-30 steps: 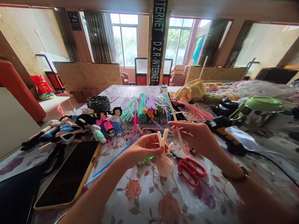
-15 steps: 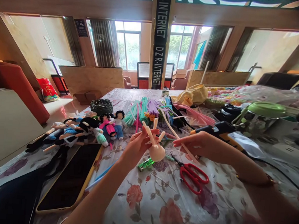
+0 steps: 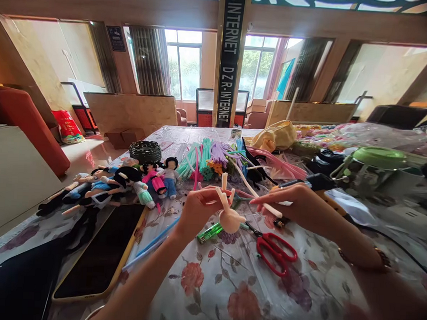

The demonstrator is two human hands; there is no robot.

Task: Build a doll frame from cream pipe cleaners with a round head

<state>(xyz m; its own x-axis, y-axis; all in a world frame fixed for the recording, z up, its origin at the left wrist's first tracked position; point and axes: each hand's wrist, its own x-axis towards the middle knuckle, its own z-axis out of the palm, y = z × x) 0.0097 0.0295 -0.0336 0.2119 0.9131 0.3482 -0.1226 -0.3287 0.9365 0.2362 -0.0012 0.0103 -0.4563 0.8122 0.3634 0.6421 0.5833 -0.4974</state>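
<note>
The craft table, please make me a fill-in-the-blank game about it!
The handles of the scissors are coloured ____.
The hand that holds the long pale stick is the person's ____ one.
The pale ball with little stalks is held by the person's ____ hand.
The case around the edge of the phone is coloured ____.

Missing words: red; right; left; yellow
</note>
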